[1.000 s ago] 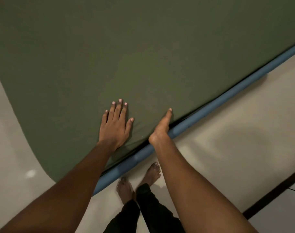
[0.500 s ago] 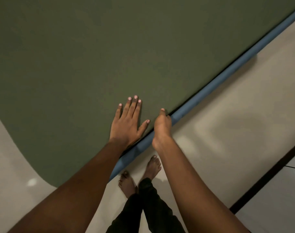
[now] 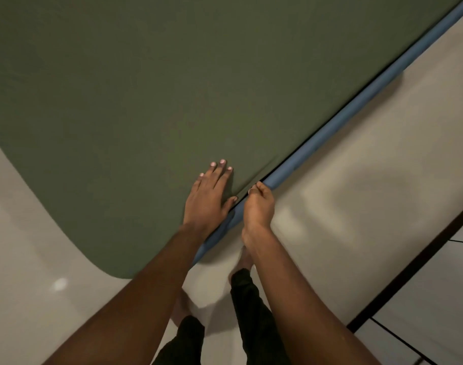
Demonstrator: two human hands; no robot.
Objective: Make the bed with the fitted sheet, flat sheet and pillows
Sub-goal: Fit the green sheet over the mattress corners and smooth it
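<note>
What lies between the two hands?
Head view: the puckered edge of the green sheet and a strip of blue rail, between left hand and right hand.

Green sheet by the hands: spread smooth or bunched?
Green sheet is spread smooth, bar small creases where the right hand pinches its edge; left hand lies flat on it.

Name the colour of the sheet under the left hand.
The sheet is plain dark olive green; the head view shows it.

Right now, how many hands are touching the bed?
2. The left hand lies flat on the green sheet; the right hand pinches the sheet's edge beside the blue rail.
</note>
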